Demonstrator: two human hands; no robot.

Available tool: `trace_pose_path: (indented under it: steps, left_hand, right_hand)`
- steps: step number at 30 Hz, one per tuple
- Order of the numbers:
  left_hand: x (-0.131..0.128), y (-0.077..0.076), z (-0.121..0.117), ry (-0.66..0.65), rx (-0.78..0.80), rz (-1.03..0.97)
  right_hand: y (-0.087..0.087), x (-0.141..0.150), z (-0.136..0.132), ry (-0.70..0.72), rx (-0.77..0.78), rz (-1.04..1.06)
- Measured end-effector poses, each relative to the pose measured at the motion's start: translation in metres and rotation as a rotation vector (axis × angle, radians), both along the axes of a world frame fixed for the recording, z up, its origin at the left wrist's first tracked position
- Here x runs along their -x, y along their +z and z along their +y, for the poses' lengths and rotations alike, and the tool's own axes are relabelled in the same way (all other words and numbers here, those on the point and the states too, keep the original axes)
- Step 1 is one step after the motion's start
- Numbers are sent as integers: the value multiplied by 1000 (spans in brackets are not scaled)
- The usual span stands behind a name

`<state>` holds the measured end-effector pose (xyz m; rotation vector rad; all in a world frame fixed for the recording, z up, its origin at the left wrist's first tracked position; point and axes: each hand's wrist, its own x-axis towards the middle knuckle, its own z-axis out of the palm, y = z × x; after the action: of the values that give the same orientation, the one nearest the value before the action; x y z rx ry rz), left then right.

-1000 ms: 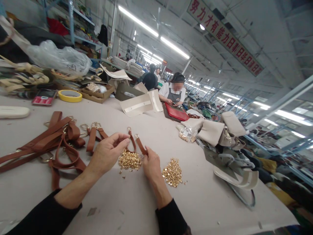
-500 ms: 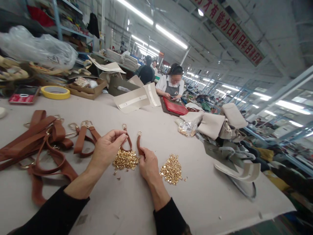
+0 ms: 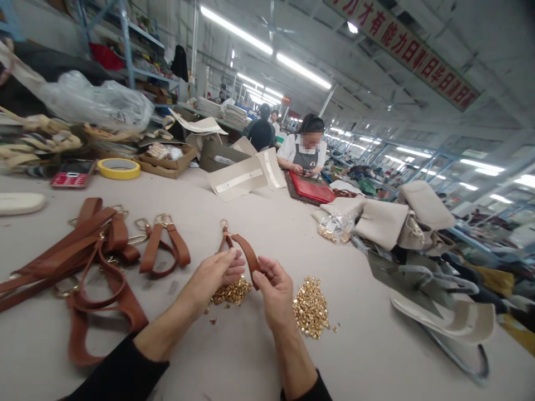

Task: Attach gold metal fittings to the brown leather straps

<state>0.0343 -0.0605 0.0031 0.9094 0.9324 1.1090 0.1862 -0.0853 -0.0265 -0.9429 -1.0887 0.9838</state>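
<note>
My right hand (image 3: 273, 289) is closed on the lower end of a brown leather strap (image 3: 247, 250), pinched between thumb and fingers. The strap's upper end, with a small gold ring, meets a second brown strap with a gold clasp (image 3: 224, 225); whether they are joined I cannot tell. My left hand (image 3: 215, 278) is beside the straps with its fingers stretched out, partly covering the second strap. Beneath it lies a pile of small gold studs (image 3: 234, 292), half hidden by the fingers. Another heap of gold studs (image 3: 311, 309) is right of my right hand.
Brown straps with gold hardware (image 3: 98, 267) lie tangled at left, near a looped strap (image 3: 165, 248). Behind are yellow tape (image 3: 119, 169), a cardboard box (image 3: 167, 166) and beige panels (image 3: 238, 178). Beige bag pieces (image 3: 382, 223) are piled at right. A co-worker (image 3: 307, 147) handles a red item (image 3: 311, 188).
My right hand has brought its strap leftward against the other strap. My left hand has gone from a pinch near the second strap to stretched fingers. The whole view has shifted slightly.
</note>
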Motion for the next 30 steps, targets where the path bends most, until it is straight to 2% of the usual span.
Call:
trace_pose_path:
  steps: [2, 4, 7, 10, 13, 19, 30]
  left_hand:
    - [1, 2, 0, -17, -16, -131]
    - [2, 5, -1, 29, -36, -226]
    - [4, 10, -1, 103, -43, -278]
    - [6, 12, -2, 84, -64, -280]
    - [7, 13, -4, 52, -94, -254]
    - [8, 15, -8, 29, -64, -233]
    - [4, 13, -14, -81, -41, -216]
  right_hand:
    - [3, 4, -4, 67, 7, 7]
    - [4, 7, -6, 142, 3, -5]
    - [8, 11, -11, 243, -18, -99]
    - [10, 12, -14, 288, -17, -189]
    - [9, 9, -13, 226, -27, -208]
    - [-2, -12, 0, -105, 46, -284]
    - [-8, -32, 10, -202, 93, -356]
